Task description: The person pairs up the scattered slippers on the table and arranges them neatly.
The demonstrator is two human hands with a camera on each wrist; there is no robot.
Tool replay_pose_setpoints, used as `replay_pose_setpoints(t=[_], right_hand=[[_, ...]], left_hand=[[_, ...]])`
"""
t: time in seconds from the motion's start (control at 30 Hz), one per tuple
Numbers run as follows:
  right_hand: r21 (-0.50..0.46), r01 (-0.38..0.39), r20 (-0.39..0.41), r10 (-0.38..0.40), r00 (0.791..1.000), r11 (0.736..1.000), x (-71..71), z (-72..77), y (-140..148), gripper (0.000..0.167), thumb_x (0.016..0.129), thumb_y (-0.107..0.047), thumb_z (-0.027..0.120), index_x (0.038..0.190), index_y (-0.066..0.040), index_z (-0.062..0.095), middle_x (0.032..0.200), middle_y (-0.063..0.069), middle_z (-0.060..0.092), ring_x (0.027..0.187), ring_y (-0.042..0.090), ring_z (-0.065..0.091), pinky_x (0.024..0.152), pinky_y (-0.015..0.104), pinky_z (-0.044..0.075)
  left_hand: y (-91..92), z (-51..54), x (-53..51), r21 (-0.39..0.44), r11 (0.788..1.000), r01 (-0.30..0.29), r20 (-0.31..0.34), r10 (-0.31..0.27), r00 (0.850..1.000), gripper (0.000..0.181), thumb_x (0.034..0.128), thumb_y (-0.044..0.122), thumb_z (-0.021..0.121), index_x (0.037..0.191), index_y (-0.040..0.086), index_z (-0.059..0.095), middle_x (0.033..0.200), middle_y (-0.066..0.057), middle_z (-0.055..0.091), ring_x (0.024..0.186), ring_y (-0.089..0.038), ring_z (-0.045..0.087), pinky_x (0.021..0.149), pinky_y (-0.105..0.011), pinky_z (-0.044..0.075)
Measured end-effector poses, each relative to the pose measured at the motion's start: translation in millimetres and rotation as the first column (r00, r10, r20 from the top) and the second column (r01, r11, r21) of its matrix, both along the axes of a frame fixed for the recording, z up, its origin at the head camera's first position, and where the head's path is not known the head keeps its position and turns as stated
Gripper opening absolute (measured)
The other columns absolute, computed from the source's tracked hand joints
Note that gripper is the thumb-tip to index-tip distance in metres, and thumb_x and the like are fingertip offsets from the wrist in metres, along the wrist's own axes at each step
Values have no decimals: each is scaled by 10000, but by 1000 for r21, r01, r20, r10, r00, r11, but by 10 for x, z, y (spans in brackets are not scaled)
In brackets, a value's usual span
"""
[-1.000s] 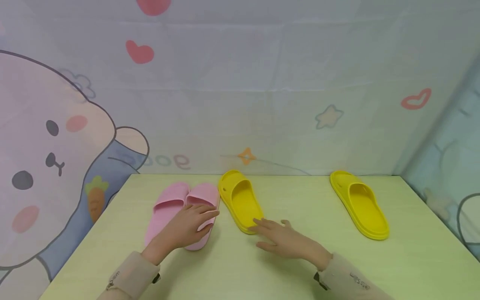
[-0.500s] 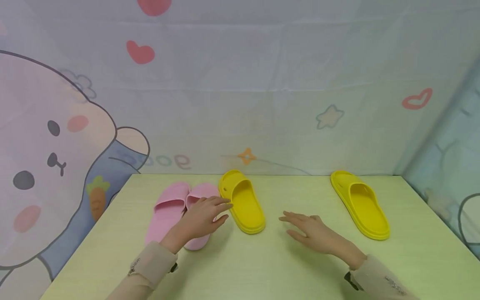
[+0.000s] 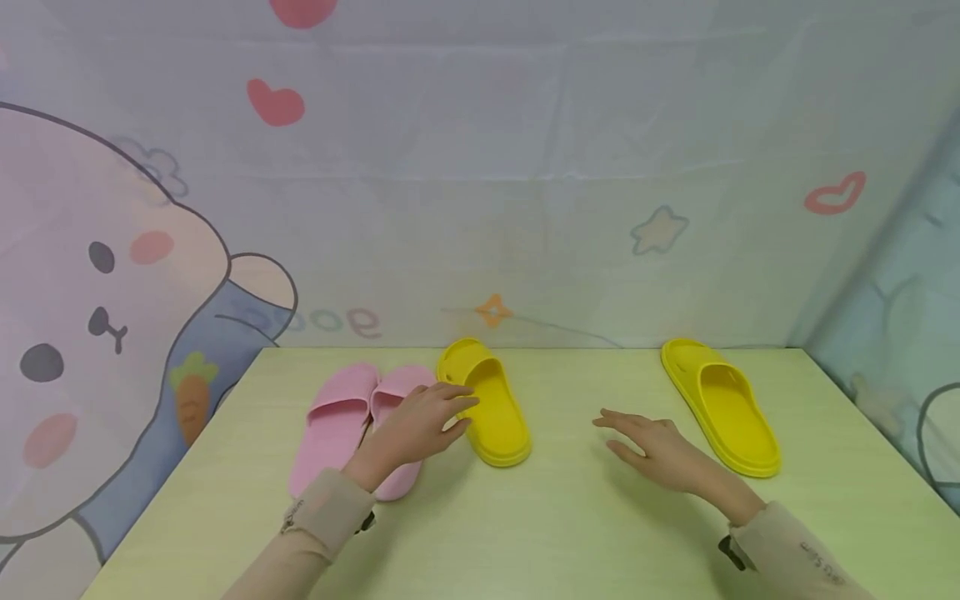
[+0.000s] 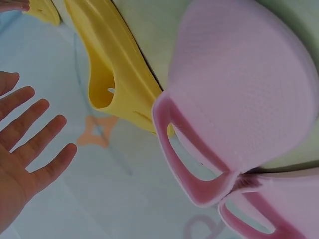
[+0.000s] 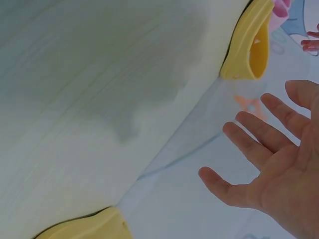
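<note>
My left hand [image 3: 420,427] hovers with its fingers spread over the right-hand pink slipper [image 3: 397,485], partly hiding it. Its fingertips overlap the near edge of a yellow slipper [image 3: 501,427] in the head view. The left wrist view shows the palm [image 4: 15,174] holding nothing, apart from both slippers. Beside it lies the other pink slipper [image 3: 326,446], sides touching. My right hand [image 3: 667,457] is raised over the table between the two yellow slippers, fingers extended, nearest the far-right yellow slipper [image 3: 738,425]. Its palm [image 5: 294,174] holds nothing in the right wrist view.
All the slippers lie on a pale yellow-green table [image 3: 525,542], toes toward the back. A printed cloth backdrop [image 3: 465,167] with a cartoon animal rises behind the table's back edge. Another printed cloth [image 3: 907,333] hangs at the right side.
My right hand has moved right, away from the left yellow slipper's heel. My left hand has shifted right and slightly farther back. The slippers stay where they were.
</note>
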State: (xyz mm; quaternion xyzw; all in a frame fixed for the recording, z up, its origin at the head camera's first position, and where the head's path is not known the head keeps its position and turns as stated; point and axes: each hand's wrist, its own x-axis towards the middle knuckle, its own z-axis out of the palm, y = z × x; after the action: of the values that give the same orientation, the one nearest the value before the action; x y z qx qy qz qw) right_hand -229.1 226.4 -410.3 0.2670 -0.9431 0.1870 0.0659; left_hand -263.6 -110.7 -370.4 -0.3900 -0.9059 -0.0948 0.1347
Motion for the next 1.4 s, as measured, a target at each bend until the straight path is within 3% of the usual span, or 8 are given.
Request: replay_pose_setpoints(t=[0.17, 0.3, 0.47, 0.7, 1.0, 1.17, 1.4], right_hand=[[6, -3, -91, 4, 996, 1000, -110, -41, 156, 318, 884, -182, 534, 1193, -104, 550, 1246, 148, 543, 1065, 306, 562, 791, 524, 411], [15, 8, -131, -6, 991, 1000, -217, -37, 309, 310, 871, -150, 551, 1172, -76, 559, 1199, 158, 573, 1036, 316, 577, 801, 466, 467], [33, 69, -107, -65, 992, 997, -318, -23, 497, 316, 865, -144, 554, 1172, -68, 555, 1180, 162, 585, 1028, 332, 577, 753, 506, 450], [36, 120, -97, -116, 988, 992, -431, -12, 715, 295, 877, -140, 539, 1151, -32, 560, 1123, 157, 613, 949, 300, 605, 777, 426, 484], [39, 193, -84, -189, 978, 980, -514, 93, 884, 281, 891, -101, 503, 1142, 21, 542, 1150, 246, 553, 1038, 415, 517, 851, 543, 406], [74, 271, -34, -269, 963, 960, -555, 127, 941, 324, 901, -133, 483, 1191, 8, 507, 1281, 283, 417, 1140, 477, 395, 818, 716, 276], [94, 332, 2, -334, 943, 939, -639, 103, 1035, 362, 901, -148, 467, 1233, -5, 453, 1372, 289, 279, 1168, 505, 310, 760, 762, 231]], left_hand=[[38, -21, -67, 0, 1000, -7, -16, 7, 1000, 309, 844, 204, 594, 1135, 105, 610, 1146, -80, 616, 1052, -244, 574, 831, -414, 468], [63, -59, -147, 12, 1000, -4, -44, 5, 999, 311, 837, 192, 604, 1125, 77, 613, 1124, -92, 626, 1016, -241, 598, 804, -382, 492], [79, -106, -229, 35, 999, -10, -70, 13, 997, 306, 829, 175, 612, 1113, 62, 618, 1100, -90, 637, 983, -240, 614, 775, -367, 503], [102, -168, -328, 52, 997, -58, -90, 62, 994, 312, 844, 187, 592, 1138, 85, 604, 1132, -74, 622, 1013, -242, 597, 771, -396, 484], [133, -222, -400, 80, 989, -121, -40, 125, 991, 366, 872, 202, 548, 1224, 104, 531, 1251, -108, 536, 1151, -267, 498, 865, -490, 432], [177, -268, -465, 84, 984, -157, -24, 160, 987, 409, 879, 207, 536, 1264, 78, 482, 1309, -134, 477, 1185, -291, 463, 884, -517, 413], [271, -305, -556, 3, 974, -225, 44, 225, 973, 442, 910, 254, 475, 1313, 82, 416, 1376, -151, 393, 1240, -346, 393, 956, -546, 341]])
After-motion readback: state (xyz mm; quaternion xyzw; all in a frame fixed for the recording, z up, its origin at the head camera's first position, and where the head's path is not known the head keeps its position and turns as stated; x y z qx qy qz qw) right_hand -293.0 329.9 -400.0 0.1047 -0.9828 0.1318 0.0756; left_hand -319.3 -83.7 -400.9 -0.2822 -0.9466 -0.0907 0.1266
